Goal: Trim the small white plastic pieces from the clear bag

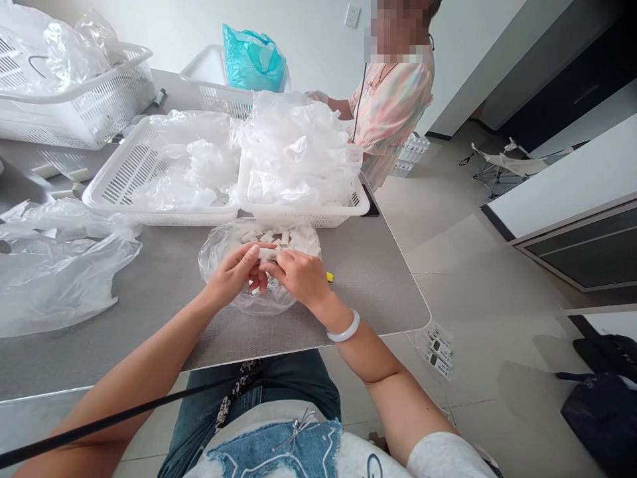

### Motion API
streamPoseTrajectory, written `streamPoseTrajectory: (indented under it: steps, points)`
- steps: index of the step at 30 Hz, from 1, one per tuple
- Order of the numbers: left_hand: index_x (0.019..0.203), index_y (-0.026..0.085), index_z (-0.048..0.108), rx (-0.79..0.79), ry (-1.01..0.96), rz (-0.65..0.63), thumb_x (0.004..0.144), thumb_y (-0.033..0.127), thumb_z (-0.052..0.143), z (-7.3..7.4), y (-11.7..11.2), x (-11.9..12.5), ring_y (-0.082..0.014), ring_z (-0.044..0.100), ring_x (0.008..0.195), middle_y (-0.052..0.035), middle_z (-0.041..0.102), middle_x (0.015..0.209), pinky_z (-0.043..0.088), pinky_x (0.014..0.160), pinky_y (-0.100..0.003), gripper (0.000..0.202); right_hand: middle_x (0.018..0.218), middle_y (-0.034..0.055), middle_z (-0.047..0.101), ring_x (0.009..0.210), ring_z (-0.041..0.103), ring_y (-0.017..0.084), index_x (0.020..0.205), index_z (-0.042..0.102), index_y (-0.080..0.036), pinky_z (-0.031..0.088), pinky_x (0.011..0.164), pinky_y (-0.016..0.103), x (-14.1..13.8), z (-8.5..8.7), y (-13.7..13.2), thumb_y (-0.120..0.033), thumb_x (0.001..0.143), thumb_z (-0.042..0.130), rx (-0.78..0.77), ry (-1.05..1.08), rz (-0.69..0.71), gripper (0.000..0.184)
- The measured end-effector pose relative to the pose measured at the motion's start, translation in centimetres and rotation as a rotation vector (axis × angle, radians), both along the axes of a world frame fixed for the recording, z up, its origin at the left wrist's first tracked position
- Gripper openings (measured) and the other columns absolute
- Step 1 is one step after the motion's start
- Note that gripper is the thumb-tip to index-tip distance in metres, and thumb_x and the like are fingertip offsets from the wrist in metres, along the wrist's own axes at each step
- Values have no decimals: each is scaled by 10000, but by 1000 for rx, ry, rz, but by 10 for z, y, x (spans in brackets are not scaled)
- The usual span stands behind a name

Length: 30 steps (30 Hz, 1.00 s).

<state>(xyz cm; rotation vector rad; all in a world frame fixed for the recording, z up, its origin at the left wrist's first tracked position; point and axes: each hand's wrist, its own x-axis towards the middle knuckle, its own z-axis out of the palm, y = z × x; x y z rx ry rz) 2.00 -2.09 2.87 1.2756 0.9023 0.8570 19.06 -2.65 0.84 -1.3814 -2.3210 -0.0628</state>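
Holding a short white tube [267, 254] just left of the frame's centre, the left hand [239, 264] is loosely curled around one end, while the right hand [297, 273] is nearly closed, pinching the other. Beneath both lies a clear bag [269, 305] with pale pieces [285, 238] inside. At upper centre, a white basket [306, 214] is heaped with plastic [298, 146].
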Motion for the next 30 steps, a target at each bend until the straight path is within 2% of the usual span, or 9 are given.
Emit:
streamPoseTrajectory:
  steps: [6, 10, 12, 14, 17, 19, 21, 23, 30]
  points:
    - [1218, 118, 682, 16, -48, 33, 868, 693, 608, -3, 1, -1, -160, 606, 468, 20, 589, 527, 404, 427, -241, 678, 637, 8, 596, 627, 575, 119, 763, 585, -190, 288, 552, 246, -1, 0, 0, -603, 1032, 345, 14, 12, 35, 549]
    - [1371, 135, 609, 37, -72, -72, 872, 610, 670, -2, 2, -7, -181, 648, 542, 5, 631, 580, 442, 473, -251, 691, 627, 4, 587, 604, 556, 121, 749, 577, -194, 281, 534, 252, 0, 2, 1, -561, 1051, 343, -32, 22, 14, 530]
    - [1372, 157, 614, 68, -38, -79, 861, 564, 708, -1, 3, -9, -179, 654, 567, 2, 647, 600, 474, 507, -259, 660, 612, -1, 573, 587, 539, 121, 735, 569, -198, 282, 531, 253, 1, 3, 1, -553, 1055, 340, -45, 29, 7, 530]
    - [1250, 180, 693, 114, 10, 2, 821, 560, 750, 1, 4, -9, -165, 651, 594, -16, 688, 687, 519, 556, -270, 577, 603, -3, 561, 575, 524, 119, 729, 564, -199, 280, 526, 252, 3, 3, 1, -568, 1053, 327, -48, 43, 10, 546]
    - [1000, 184, 757, 156, 30, 143, 744, 578, 807, 1, 5, -9, -164, 666, 682, -65, 739, 939, 576, 632, -298, 472, 601, -5, 541, 551, 497, 108, 728, 553, -195, 275, 511, 242, 6, 3, 2, -613, 1046, 247, -62, 92, 29, 608]
    - [935, 176, 763, 163, 38, 164, 704, 582, 833, 0, 6, -8, -168, 664, 675, -71, 733, 943, 584, 616, -307, 473, 610, -1, 536, 548, 488, 103, 729, 543, -192, 280, 511, 234, 8, 4, 2, -631, 1041, 155, -69, 137, 29, 664]
    - [952, 173, 780, 179, 86, 149, 690, 591, 840, -2, 6, -7, -148, 636, 610, -71, 720, 919, 579, 582, -309, 497, 624, 6, 538, 556, 489, 103, 734, 538, -189, 286, 515, 232, 9, 5, 2, -660, 1023, 90, -72, 167, 27, 711]
    - [1007, 181, 797, 217, 142, 131, 705, 610, 821, -5, 7, -7, -124, 614, 576, -84, 710, 996, 589, 591, -321, 526, 633, 8, 540, 560, 490, 105, 749, 543, -186, 293, 520, 230, 8, 5, 2, -703, 997, 82, -81, 174, 30, 736]
    - [1139, 231, 786, 368, 184, 126, 817, 630, 716, -11, 3, -6, -132, 650, 635, -89, 674, 1081, 615, 660, -327, 517, 612, -3, 509, 549, 483, 107, 774, 559, -184, 279, 507, 230, 6, 4, 2, -688, 1011, 135, -79, 113, -16, 700]
